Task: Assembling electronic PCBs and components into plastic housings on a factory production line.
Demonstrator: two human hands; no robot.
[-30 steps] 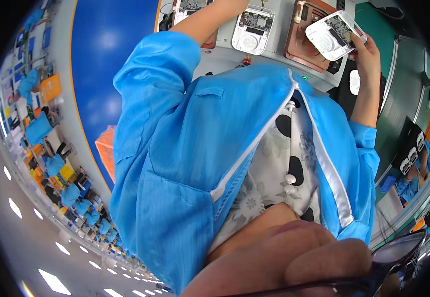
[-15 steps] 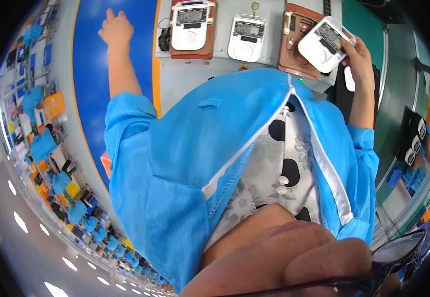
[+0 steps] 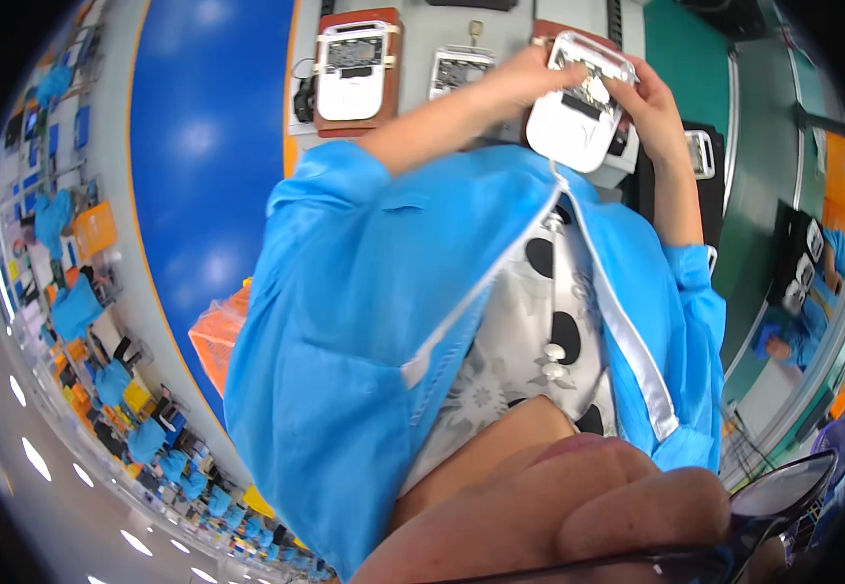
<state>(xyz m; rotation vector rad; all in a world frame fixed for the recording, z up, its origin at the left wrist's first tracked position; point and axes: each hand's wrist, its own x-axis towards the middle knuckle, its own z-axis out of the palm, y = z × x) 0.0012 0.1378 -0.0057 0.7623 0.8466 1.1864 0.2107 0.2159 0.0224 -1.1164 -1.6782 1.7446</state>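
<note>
A white plastic housing (image 3: 572,138) with an exposed circuit board and a handle-like loop is held up in front of my chest. My left hand (image 3: 537,78) grips its left edge, with the thumb over the board. On the opposite edge, my right hand (image 3: 650,105) is closed around it, its thumb also reaching onto the board. Behind the housing, a reddish-brown fixture (image 3: 545,29) is mostly hidden. A second white housing (image 3: 461,68) lies on the grey bench, partly covered by my left forearm. Further left, a third housing (image 3: 349,97) sits in another reddish-brown fixture (image 3: 329,127).
A blue surface (image 3: 213,165) with orange edges runs along the left. An orange basket (image 3: 216,341) is beside my left elbow. Near my right forearm is a black tray (image 3: 711,185) holding white housings. At the far right, another person's hand (image 3: 834,280) is near white parts.
My left hand has come from over the blue surface across to the held housing and grips it. The housing has moved slightly left and turned more upright in my right hand.
</note>
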